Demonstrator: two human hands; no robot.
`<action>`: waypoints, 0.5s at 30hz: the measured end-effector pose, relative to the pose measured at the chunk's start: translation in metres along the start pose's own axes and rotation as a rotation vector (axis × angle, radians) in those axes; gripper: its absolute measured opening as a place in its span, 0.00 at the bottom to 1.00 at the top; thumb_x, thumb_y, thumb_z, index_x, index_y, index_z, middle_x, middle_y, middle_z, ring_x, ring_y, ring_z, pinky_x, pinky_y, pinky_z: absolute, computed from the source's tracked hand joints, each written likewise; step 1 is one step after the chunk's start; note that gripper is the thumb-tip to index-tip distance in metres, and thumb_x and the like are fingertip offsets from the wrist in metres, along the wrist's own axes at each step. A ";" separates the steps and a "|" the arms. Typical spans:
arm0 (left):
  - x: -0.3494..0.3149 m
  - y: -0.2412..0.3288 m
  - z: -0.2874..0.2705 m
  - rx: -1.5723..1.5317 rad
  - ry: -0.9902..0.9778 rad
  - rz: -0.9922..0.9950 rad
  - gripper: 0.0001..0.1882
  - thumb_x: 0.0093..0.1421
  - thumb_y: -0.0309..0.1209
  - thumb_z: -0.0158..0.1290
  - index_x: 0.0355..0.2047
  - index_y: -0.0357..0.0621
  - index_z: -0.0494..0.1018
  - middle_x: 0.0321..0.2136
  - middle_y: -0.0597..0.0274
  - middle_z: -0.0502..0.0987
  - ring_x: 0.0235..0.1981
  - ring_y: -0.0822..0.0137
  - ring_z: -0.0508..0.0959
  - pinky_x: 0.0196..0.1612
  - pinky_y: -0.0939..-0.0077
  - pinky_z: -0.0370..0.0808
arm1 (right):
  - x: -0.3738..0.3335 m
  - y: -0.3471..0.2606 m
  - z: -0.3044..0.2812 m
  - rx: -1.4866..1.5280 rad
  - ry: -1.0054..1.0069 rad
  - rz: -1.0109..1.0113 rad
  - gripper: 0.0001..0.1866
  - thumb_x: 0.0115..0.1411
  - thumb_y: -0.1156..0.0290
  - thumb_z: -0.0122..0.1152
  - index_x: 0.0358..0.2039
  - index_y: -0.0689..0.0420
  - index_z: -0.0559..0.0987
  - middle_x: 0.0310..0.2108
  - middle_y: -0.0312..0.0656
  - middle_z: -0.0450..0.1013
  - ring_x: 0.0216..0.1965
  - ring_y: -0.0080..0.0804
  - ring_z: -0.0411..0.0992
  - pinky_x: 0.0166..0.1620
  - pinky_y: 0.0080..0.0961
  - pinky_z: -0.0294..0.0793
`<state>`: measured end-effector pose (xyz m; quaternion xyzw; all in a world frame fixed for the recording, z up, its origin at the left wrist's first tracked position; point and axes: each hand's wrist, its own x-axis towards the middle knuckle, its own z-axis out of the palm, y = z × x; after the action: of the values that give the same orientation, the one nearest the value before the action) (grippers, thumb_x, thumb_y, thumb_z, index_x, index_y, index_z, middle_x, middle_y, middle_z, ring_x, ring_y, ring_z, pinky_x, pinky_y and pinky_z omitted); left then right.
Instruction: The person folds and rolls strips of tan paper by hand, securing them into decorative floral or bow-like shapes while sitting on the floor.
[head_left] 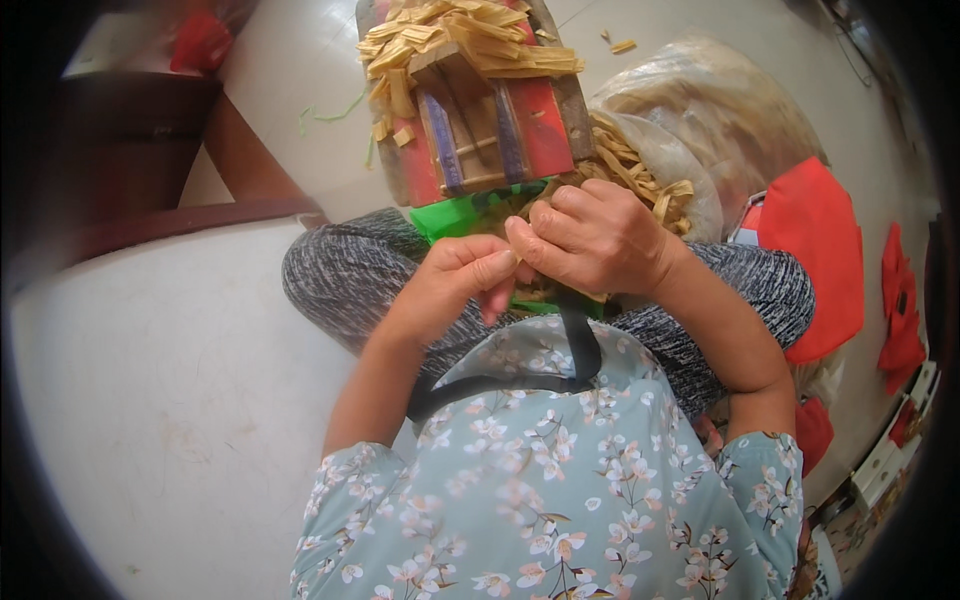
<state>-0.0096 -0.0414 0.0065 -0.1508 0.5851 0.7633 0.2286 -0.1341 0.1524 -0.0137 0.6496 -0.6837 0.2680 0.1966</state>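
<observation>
My left hand [462, 272] pinches thumb against forefinger just above my lap. Touching it, my right hand [598, 240] is curled nearly into a fist. Whatever they hold between them is too small or hidden to make out. Right beyond the hands stands a red-topped wooden board [543, 118] with two purple-blue rails and a raised wooden block [447, 72]. Flat, pale yellow dried strips [440, 32] are heaped on its far end. Below the board, partly behind my hands, shows a green plastic bag [447, 217] with more strips around it.
To the right of the board lies a large clear plastic sack [705, 95] with many yellow strips [640, 165]. A red bag [815, 255] is by my right knee. A white tabletop [180, 400] fills the left side. A green string [340, 112] and a few loose strips lie on the floor.
</observation>
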 end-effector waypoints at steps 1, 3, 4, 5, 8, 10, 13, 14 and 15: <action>-0.001 -0.004 -0.002 -0.082 -0.004 -0.016 0.15 0.70 0.36 0.50 0.34 0.37 0.76 0.18 0.67 0.72 0.17 0.75 0.72 0.22 0.82 0.70 | -0.001 0.000 0.000 0.010 0.002 0.006 0.16 0.50 0.70 0.63 0.41 0.57 0.80 0.26 0.36 0.72 0.27 0.29 0.73 0.28 0.25 0.72; -0.007 -0.005 -0.004 -0.267 -0.051 0.049 0.14 0.70 0.36 0.50 0.33 0.38 0.75 0.16 0.68 0.69 0.15 0.75 0.69 0.19 0.81 0.67 | -0.010 0.004 0.001 0.114 0.055 0.155 0.11 0.53 0.71 0.61 0.38 0.56 0.79 0.27 0.38 0.75 0.29 0.33 0.76 0.29 0.30 0.74; -0.013 0.000 -0.005 -0.369 -0.095 0.129 0.14 0.70 0.36 0.50 0.33 0.38 0.75 0.16 0.68 0.69 0.14 0.75 0.68 0.18 0.80 0.66 | -0.015 0.007 0.001 0.167 0.082 0.229 0.09 0.55 0.72 0.60 0.37 0.56 0.79 0.28 0.38 0.76 0.29 0.36 0.77 0.30 0.32 0.75; -0.017 0.003 -0.006 -0.471 -0.139 0.210 0.13 0.70 0.36 0.50 0.33 0.38 0.74 0.16 0.68 0.68 0.14 0.74 0.66 0.18 0.80 0.65 | -0.018 0.008 -0.002 0.248 0.078 0.312 0.09 0.56 0.73 0.60 0.38 0.56 0.79 0.29 0.40 0.77 0.30 0.38 0.77 0.31 0.33 0.75; -0.015 0.010 -0.009 -0.609 -0.267 0.514 0.10 0.68 0.33 0.52 0.34 0.38 0.76 0.22 0.61 0.73 0.22 0.65 0.73 0.24 0.72 0.71 | -0.019 0.007 -0.014 0.556 0.009 0.562 0.08 0.59 0.77 0.59 0.40 0.57 0.78 0.27 0.42 0.77 0.29 0.40 0.78 0.33 0.32 0.76; -0.012 0.015 0.000 -0.535 -0.204 0.605 0.09 0.65 0.31 0.56 0.32 0.38 0.76 0.33 0.56 0.78 0.35 0.58 0.79 0.35 0.65 0.77 | -0.012 -0.004 -0.021 0.904 -0.102 0.715 0.06 0.61 0.76 0.59 0.39 0.58 0.77 0.26 0.41 0.76 0.27 0.35 0.76 0.32 0.29 0.75; -0.010 0.026 0.013 0.001 0.006 0.692 0.09 0.60 0.31 0.61 0.31 0.38 0.77 0.49 0.49 0.78 0.50 0.52 0.78 0.50 0.60 0.76 | -0.003 -0.013 -0.029 1.268 -0.236 0.860 0.07 0.68 0.69 0.56 0.37 0.59 0.77 0.24 0.38 0.74 0.24 0.23 0.72 0.30 0.24 0.72; -0.006 0.026 0.012 0.324 0.035 0.749 0.09 0.58 0.31 0.63 0.32 0.38 0.78 0.53 0.47 0.75 0.53 0.50 0.77 0.53 0.60 0.75 | -0.004 -0.012 -0.030 1.296 -0.273 0.890 0.09 0.69 0.67 0.55 0.36 0.59 0.77 0.23 0.37 0.74 0.23 0.22 0.71 0.28 0.23 0.71; -0.002 0.026 0.010 0.648 0.066 0.797 0.09 0.56 0.31 0.64 0.33 0.39 0.78 0.58 0.45 0.73 0.56 0.49 0.76 0.57 0.61 0.73 | -0.003 -0.011 -0.030 1.322 -0.312 0.916 0.11 0.70 0.65 0.55 0.35 0.59 0.77 0.23 0.36 0.74 0.22 0.20 0.70 0.27 0.22 0.70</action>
<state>-0.0212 -0.0377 0.0322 0.1383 0.8107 0.5653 -0.0638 -0.1257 0.1738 0.0091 0.3175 -0.6017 0.5759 -0.4533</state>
